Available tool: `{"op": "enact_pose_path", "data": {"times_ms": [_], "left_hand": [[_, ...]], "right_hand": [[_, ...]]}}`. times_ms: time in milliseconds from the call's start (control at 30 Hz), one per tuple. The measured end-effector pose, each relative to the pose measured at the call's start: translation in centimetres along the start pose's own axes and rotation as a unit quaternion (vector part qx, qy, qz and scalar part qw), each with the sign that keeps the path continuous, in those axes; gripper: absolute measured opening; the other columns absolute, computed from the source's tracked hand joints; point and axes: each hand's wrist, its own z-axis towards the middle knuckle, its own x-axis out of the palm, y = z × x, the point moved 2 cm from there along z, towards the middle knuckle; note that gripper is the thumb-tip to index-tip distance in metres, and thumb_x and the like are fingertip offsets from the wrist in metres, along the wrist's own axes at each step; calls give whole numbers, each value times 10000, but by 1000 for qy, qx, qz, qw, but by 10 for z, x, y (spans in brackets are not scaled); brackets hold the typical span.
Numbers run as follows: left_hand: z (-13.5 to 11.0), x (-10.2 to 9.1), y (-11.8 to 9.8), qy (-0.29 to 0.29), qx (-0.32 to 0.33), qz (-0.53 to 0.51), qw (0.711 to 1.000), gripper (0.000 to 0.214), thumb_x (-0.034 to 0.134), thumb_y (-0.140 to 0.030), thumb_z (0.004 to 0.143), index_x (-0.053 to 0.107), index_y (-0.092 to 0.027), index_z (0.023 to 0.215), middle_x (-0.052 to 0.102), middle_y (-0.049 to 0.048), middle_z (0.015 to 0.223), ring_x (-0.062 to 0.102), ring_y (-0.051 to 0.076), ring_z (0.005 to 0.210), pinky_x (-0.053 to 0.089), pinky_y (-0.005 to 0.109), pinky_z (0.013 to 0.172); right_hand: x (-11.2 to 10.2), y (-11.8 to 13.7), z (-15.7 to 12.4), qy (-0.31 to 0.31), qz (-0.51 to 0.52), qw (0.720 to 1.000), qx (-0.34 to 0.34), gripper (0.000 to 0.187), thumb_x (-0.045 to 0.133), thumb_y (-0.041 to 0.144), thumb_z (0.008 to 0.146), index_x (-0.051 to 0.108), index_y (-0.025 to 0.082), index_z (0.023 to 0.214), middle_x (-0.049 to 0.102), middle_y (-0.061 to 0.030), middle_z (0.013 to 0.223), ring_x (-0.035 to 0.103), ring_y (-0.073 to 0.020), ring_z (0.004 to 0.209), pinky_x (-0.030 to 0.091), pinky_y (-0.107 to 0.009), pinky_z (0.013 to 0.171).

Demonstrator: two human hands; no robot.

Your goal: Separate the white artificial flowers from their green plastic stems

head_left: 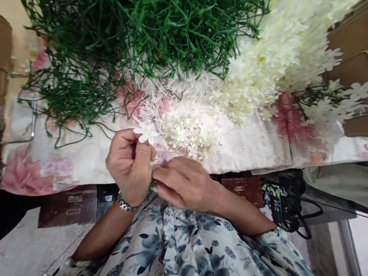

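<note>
Left hand (130, 163) pinches white star-shaped fake flower (146, 133) — go soft, petals may bend. Right hand (183, 183), four o'clock from flower, pinches thin green bit (152, 186) — keep steady.

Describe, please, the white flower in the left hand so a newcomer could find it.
Start at the big heap of green stems at the top. Below it, find the left hand, wearing a metal watch. The white flower is pinched in that hand, while the pale flowers beside it lie on the cloth.
</note>
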Motion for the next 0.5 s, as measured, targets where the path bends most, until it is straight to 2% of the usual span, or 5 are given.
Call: {"op": "enact_pose_path", "data": {"times_ms": [67,200,300,400,500], "left_hand": [[2,4,-3,-14,4,-17,1000,97,613,-194,778,518,-180,793,458,-80,511,406,58,399,342,193,392],[3,11,-8,-42,8,-39,998,118,620,-172,765,506,-190,790,447,-84,533,387,46,393,353,192,395],[0,10,-12,-31,-20,-67,997,137,623,-153,751,509,-197,811,434,-72,557,413,53,431,372,197,424],[-4,5,-15,64,-87,-129,986,169,658,-135,693,511,-185,761,451,-43,599,461,80,521,420,236,508],[-9,0,-13,188,-156,-178,953,156,680,-125,654,536,-166,700,468,-11,638,505,120,647,453,273,614]], "right_hand": [[2,0,0,-6,1,1000,-1,169,508,278,870,531,136,959,584,-12,726,534,-105,684,450,-223,650],[4,-1,0,-40,0,999,-28,104,530,240,851,545,153,795,585,-12,680,524,-108,635,444,-226,623],[-1,-4,-2,-54,-4,998,-23,86,554,205,827,551,143,767,588,-23,674,531,-112,643,451,-230,624],[-12,-9,-4,-86,-7,996,9,32,557,160,808,560,133,791,592,-25,678,525,-109,639,445,-231,595],[-22,-13,-4,-93,0,995,29,48,548,149,812,574,135,851,613,-27,722,544,-105,674,456,-228,607]]}}
